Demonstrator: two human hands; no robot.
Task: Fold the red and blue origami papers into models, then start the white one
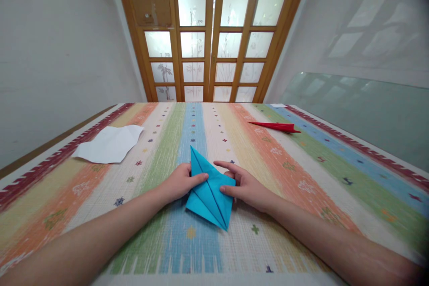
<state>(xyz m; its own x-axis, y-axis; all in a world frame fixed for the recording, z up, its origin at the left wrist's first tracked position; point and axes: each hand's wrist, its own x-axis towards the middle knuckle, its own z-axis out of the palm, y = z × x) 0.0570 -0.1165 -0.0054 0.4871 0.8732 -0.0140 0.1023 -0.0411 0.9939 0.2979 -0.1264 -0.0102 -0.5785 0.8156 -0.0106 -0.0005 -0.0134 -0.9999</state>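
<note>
A folded sheet of blue paper (209,196) with crease lines along its length is held just above the table, its narrow point towards the far side. My left hand (184,181) grips its left edge, thumb on top and the fingers hidden underneath. On the right edge, my right hand (243,187) pinches the paper with the thumb on top. Its index finger stretches out past the edge, and the other fingers are partly hidden behind the paper.
A striped, patterned cloth (134,214) covers the table. White paper (109,144) with an uneven outline lies at the left. Farther back on the right is a long, pointed red folded paper (276,127). Wooden doors with glass panes (211,40) stand beyond the table.
</note>
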